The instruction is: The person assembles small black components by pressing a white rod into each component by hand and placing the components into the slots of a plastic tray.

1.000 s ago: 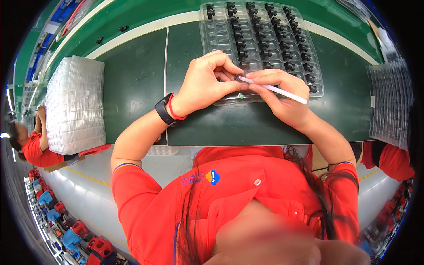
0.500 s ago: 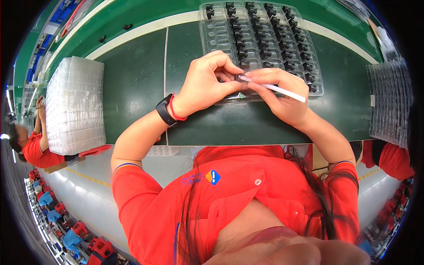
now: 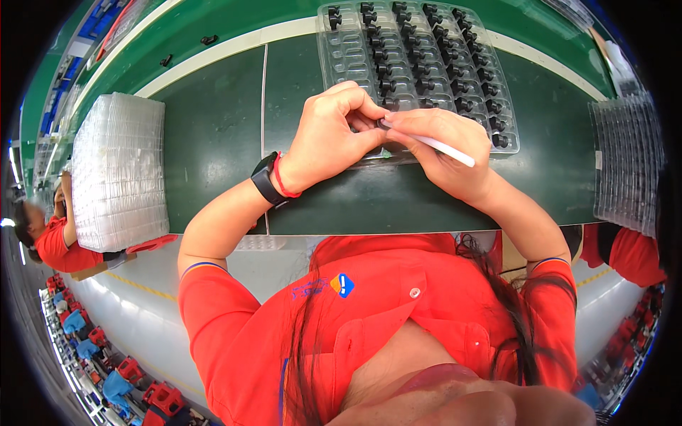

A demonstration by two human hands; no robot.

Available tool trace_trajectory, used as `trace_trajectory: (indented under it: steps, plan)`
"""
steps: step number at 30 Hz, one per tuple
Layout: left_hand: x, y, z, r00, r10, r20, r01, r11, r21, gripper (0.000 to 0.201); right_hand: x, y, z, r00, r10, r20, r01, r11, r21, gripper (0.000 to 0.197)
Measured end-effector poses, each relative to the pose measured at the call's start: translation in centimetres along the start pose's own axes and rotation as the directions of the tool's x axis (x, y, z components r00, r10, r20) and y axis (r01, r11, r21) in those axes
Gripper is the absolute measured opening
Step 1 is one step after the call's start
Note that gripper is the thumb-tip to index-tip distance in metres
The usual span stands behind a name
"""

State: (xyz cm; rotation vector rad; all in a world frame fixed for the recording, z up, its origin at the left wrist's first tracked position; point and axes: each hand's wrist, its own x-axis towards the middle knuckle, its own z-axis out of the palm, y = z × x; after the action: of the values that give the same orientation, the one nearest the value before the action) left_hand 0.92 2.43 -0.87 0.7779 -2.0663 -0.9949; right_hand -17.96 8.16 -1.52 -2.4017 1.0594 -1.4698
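My left hand (image 3: pixel 330 135) is closed in a pinch around a small round black part (image 3: pixel 383 124), mostly hidden by the fingertips. From the right, my right hand (image 3: pixel 455 153) grips a slim white stick (image 3: pixel 453 151) like a pen. The stick's near end points down to the right, and its other end meets the black part between my fingers; the tip itself is hidden. Both hands are over the front edge of a clear plastic tray (image 3: pixel 347 76), which holds rows of small black parts (image 3: pixel 419 69). A small green bit (image 3: pixel 386 153) shows just below my fingers.
The tray lies on a dark green table (image 3: pixel 213 156). A tall stack of clear trays (image 3: pixel 117 170) stands at the left, another stack (image 3: pixel 625 167) at the right. Two loose black pieces (image 3: pixel 208 40) lie at the far left. A person in red (image 3: pixel 57 241) works beyond the left stack.
The white stick has shifted a little left, with less of its length showing past my right hand. My left hand keeps nearly the same place.
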Motion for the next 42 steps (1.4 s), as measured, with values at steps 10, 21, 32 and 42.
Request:
trace_trajectory:
  steps: [10,21,32,42]
  plan:
    - [0.8,0.7,-1.3,0.928,-0.322,0.189,0.368,0.874,-0.317,0.022,-0.2,-0.7,-1.8,0.999,0.033,-0.035,-0.028,0.991,0.129,0.015]
    - [6.4,-4.4,-5.3,0.924,0.315,-0.215,-0.176,0.851,0.494,0.026,-1.3,-0.9,-0.5,0.995,-0.085,0.052,0.074,0.98,0.182,0.016]
    - [7.9,-7.3,-5.9,0.892,0.45,-0.047,-0.289,0.647,0.706,0.025,-1.4,-0.5,-0.8,0.995,-0.086,0.057,0.075,0.983,0.165,0.017]
    - [7.6,-19.0,-17.1,0.892,0.072,-0.446,0.322,0.589,0.741,0.026,-1.0,-0.7,-0.5,0.992,-0.085,0.091,0.068,0.981,0.179,0.017]
